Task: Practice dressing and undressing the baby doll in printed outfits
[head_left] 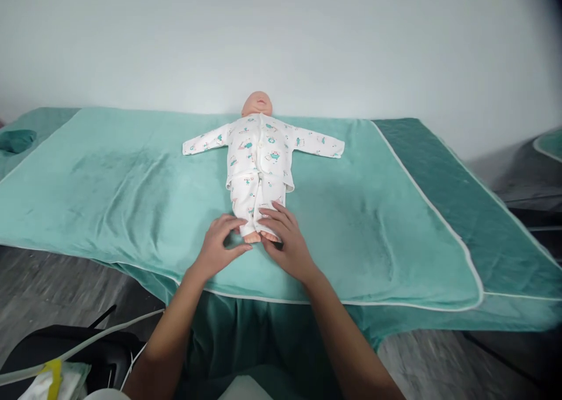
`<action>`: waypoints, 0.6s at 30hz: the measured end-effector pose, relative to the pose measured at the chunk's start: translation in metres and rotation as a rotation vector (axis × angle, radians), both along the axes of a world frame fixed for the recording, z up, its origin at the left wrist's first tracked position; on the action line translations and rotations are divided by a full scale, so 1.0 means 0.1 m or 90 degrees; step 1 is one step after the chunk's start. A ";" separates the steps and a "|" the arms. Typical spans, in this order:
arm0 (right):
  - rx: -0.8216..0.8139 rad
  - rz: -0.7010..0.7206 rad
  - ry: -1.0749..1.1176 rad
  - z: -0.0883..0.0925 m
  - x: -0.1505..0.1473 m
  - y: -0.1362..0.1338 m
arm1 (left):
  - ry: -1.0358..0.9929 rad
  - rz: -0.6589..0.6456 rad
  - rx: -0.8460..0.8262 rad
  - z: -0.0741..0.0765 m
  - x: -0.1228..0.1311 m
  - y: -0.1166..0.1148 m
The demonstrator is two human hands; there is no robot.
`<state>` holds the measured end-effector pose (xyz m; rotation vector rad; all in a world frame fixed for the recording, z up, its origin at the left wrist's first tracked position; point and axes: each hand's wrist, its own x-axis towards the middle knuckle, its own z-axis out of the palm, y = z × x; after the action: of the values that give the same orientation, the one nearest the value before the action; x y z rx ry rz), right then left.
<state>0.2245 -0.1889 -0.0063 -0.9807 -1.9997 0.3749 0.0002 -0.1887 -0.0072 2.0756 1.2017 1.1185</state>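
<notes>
A baby doll point(257, 105) lies on its back on the bed, its head toward the wall and its feet toward me. It wears a white buttoned shirt point(260, 145) with a small green and orange print, both sleeves spread wide. Matching trousers point(246, 198) cover its legs down to the bare feet. My left hand point(219, 242) curves beside one trouser cuff, thumb and fingers apart, the fingertips at the cloth. Over the other leg, my right hand point(285, 236) has its fingers spread across the lower trouser leg, with the thumb near the foot.
A light green plush cover point(132, 183) with white piping lies over a darker green bedspread point(483, 230). Behind the bed stands a white wall point(281, 37). At lower left are a black chair point(65, 341), a pale tube point(109, 330) and a yellow-banded packet point(59, 379).
</notes>
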 end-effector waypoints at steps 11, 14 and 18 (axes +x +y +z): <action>0.043 -0.207 -0.179 0.09 -0.44 -0.01 | 0.005 0.162 0.125 -0.11 0.12 -0.11; 0.049 -0.190 -0.120 0.20 -0.49 -0.07 | -0.021 0.181 0.119 -0.10 0.08 -0.13; 0.056 -0.143 -0.050 0.30 -0.53 -0.21 | -0.056 0.208 0.117 -0.11 0.06 -0.13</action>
<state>0.1712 -0.2101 0.0235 -1.1647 -1.9329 0.1266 0.0058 -0.2019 -0.0187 1.9807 1.4787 1.5022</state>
